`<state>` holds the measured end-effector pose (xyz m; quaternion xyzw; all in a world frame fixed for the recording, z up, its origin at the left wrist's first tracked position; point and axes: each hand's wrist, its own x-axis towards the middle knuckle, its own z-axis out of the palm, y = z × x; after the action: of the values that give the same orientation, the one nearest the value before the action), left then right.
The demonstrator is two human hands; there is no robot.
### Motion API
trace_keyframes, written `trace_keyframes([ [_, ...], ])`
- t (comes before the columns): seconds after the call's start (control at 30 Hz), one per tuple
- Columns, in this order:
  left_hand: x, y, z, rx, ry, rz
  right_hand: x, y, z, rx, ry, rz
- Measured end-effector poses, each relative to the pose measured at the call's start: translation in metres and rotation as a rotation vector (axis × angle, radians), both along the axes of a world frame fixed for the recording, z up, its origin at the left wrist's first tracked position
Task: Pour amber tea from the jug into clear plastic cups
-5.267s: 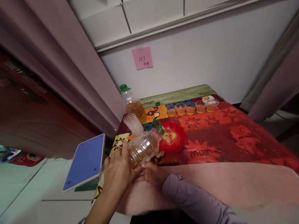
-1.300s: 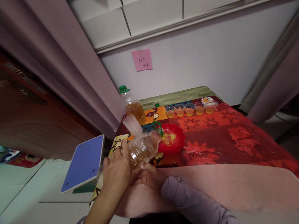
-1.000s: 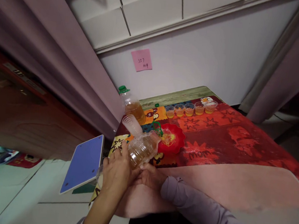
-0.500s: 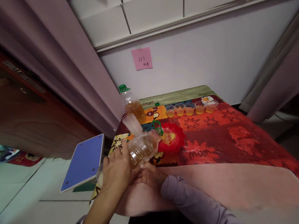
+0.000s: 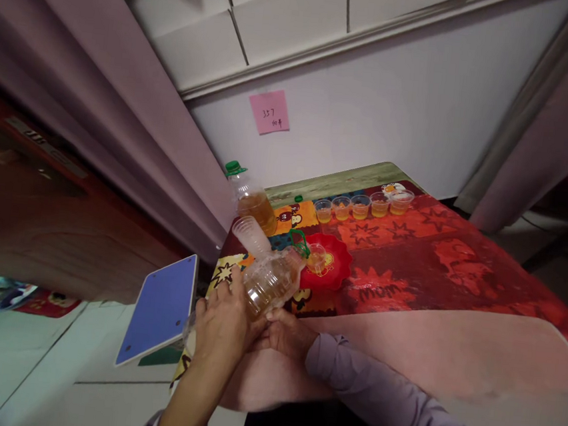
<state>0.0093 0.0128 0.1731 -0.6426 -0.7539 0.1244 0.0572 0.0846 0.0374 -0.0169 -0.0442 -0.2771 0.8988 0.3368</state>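
Note:
My left hand point(image 5: 224, 314) grips a clear plastic bottle point(image 5: 270, 282) of pale yellow liquid from above and behind. My right hand point(image 5: 287, 334) is closed on the bottle's near lower side, its fingers partly hidden. The bottle lies tilted, its neck towards a small clear cup point(image 5: 316, 258) on a red scalloped plate point(image 5: 341, 272). A green ring handle point(image 5: 300, 243) sits around the neck. Beyond the bottle lies a stack of clear plastic cups point(image 5: 250, 234). Whether liquid is flowing is hard to make out.
A larger bottle with a green cap point(image 5: 236, 167) stands at the back left. Near it lies a small green cap point(image 5: 299, 199). Several cups of yellow liquid point(image 5: 361, 208) line the table's far side. A blue board point(image 5: 159, 308) stands left of the table.
Hardly anything differs. Both hands keep the bottle tilted in nearly the same place, and the cups and plate stay where they were.

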Motion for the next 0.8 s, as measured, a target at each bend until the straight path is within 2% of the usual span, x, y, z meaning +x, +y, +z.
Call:
trace_keyframes([
  [0.33, -0.0006, 0.0003, -0.0015, 0.01, -0.005, 0.0, 0.0011, -0.0013, 0.0056, 0.005, -0.023, -0.013],
  [0.8, -0.0046, 0.0004, -0.0072, 0.058, -0.011, -0.036, -0.0007, 0.0003, -0.0014, 0.004, -0.005, 0.003],
])
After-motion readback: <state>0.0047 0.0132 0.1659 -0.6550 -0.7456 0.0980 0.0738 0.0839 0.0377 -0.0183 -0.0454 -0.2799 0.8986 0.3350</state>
